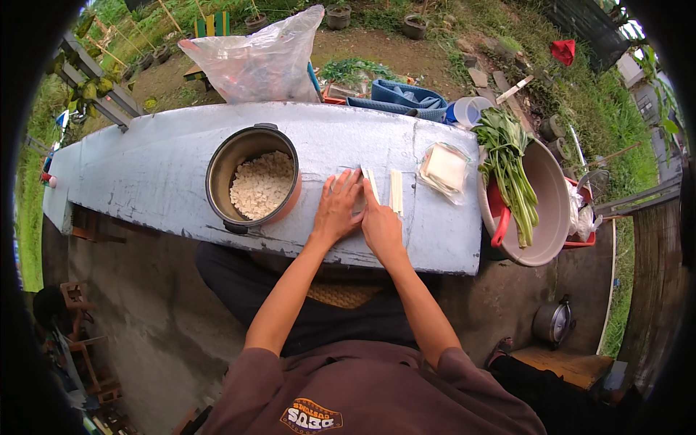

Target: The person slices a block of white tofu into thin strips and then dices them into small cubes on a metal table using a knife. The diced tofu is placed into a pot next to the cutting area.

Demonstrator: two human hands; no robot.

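Observation:
My left hand [338, 209] lies with its fingers spread over a pale piece on the light-painted tabletop, mostly hidden beneath them. Beside it, my right hand [382, 223] grips a knife, its index finger stretched along the back of the blade [365, 172]; the handle is hidden in the palm. Thin white strips [371, 184] lie against the blade's right side, and a stack of similar strips [396, 191] is farther right. White square sheets [445, 166] rest on a clear plastic bag. Left of my hands, a dark-rimmed pot [294, 187] holds small pale cut pieces [263, 185].
At the right end, leafy green stalks [514, 190] and a red-handled item [501, 223] lie in a large basin [554, 217]. A full clear plastic bag [261, 60] stands behind the table's far edge. A person's leg [533, 375] shows at lower right, near a lidded metal pot [553, 322].

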